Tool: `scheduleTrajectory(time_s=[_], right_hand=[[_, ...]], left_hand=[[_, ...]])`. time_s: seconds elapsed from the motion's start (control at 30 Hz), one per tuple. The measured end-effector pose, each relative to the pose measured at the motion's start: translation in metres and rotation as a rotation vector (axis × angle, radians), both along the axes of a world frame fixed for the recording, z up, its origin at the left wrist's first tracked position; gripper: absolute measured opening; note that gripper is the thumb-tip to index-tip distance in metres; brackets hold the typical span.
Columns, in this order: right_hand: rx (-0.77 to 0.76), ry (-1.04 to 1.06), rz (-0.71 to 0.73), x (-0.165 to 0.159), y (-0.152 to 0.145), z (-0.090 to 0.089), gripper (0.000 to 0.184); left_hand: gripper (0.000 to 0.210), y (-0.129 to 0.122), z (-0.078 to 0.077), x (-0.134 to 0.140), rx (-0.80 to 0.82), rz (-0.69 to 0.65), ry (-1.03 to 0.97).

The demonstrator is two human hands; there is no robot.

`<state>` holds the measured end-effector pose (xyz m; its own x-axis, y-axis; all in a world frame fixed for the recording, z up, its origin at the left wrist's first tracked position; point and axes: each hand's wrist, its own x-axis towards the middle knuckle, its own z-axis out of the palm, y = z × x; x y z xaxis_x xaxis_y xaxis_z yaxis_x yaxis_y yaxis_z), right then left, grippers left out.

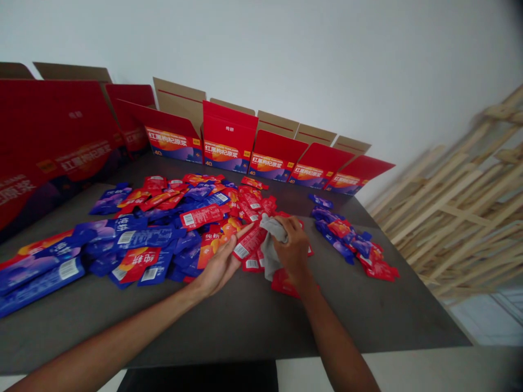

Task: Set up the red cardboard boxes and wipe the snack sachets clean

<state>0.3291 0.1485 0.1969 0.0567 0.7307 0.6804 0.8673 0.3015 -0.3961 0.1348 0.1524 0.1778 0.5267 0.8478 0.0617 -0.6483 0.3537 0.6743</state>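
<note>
In the middle of the table, my left hand (220,268) grips a red pouch (247,243) by its left edge, with the printed barcode side up. My right hand (292,247) is closed around a bunched grey cloth (270,247), which is against the pouch's right side at the spout end. Several more red pouches lie under and around both hands, one of them a red pouch (283,283) partly covered by my right wrist. To the left spreads a heap of red and blue pouches (200,216), some lying face up, others barcode up.
Open red cartons (229,144) line the table's back edge, and larger red cartons (57,147) stand at the left. A smaller group of pouches (347,235) lies on the right of the dark table (368,321). Wooden slats (469,207) stand beyond the right edge.
</note>
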Motion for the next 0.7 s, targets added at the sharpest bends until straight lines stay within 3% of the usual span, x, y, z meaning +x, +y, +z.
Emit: scheduleTrajectory(time_s=[0.37,0.6,0.7], right_hand=[[-0.154,-0.242,0.264,-0.043,-0.016,-0.012,0.053],[-0.019,-0.065,0.042,-0.006,-0.005,-0.001,0.04],[0.034,-0.018,0.014,0.005,0.0,0.0,0.031]], left_hand=[[0.055,0.012,0.009,-0.008,-0.004,0.076,0.017],[0.05,0.004,0.0,-0.002,-0.019,0.0,-0.033],[0.052,0.003,-0.002,-0.003,-0.006,-0.024,-0.025]])
